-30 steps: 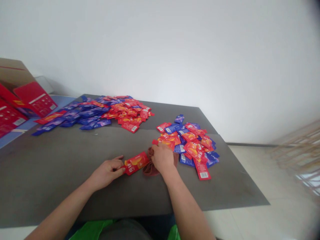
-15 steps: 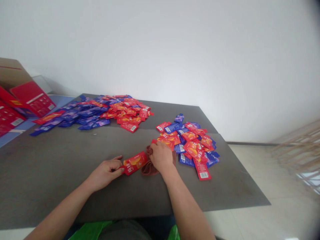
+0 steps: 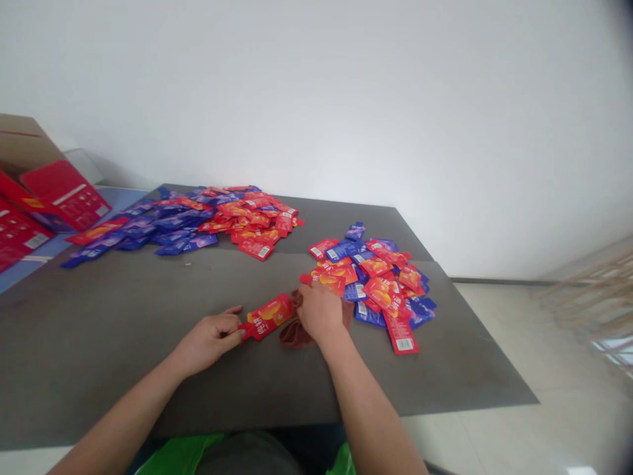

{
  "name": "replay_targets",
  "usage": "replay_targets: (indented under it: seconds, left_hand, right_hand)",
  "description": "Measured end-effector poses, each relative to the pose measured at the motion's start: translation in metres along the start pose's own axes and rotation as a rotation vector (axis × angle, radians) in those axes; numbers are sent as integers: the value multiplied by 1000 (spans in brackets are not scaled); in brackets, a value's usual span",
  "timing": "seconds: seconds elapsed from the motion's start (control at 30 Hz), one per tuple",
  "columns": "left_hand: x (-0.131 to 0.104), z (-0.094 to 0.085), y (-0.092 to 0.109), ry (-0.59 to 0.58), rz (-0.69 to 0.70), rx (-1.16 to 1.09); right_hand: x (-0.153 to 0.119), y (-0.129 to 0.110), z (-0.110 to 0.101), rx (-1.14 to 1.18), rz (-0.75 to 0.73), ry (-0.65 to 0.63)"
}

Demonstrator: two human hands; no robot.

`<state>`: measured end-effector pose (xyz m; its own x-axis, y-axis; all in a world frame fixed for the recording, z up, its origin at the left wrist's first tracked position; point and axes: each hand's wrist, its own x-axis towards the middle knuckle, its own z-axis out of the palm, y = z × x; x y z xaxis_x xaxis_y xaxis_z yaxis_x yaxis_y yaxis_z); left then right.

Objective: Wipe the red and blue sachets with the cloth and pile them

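My left hand [image 3: 212, 340] pinches the narrow end of a red pouch [image 3: 270, 316] with orange fruit printed on it. The pouch's wide end reaches the brown cloth [image 3: 297, 333]. My right hand [image 3: 319, 310] is closed on that cloth, its fingertips partly hidden. Just beyond and to the right of my right hand is a loose pile of red and blue pouches [image 3: 386, 290]. A larger pile of red and purple-blue pouches [image 3: 185, 221] lies at the back left.
The grey table [image 3: 123, 343] has its right edge past the smaller pile. Red cardboard boxes [image 3: 66, 198] stand on a blue surface at the far left. Behind the table rises a white wall [image 3: 316, 99]. A wooden rack [image 3: 588, 284] is at the right.
The red pouch is tilted slightly differently, its wide end a little higher in view. Both hands keep their holds and have hardly moved.
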<state>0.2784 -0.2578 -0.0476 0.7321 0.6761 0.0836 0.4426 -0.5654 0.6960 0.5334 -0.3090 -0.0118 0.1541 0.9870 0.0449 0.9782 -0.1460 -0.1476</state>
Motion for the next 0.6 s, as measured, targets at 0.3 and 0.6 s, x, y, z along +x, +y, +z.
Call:
replay_targets:
  seconds: [0.3, 0.6]
  left_hand:
    - [1, 2, -4, -26, -9, -3]
    - [10, -48, 16, -414, -39, 285]
  right_hand:
    - [-45, 28, -4, 12, 108, 43]
    - [-59, 29, 17, 106, 129, 119]
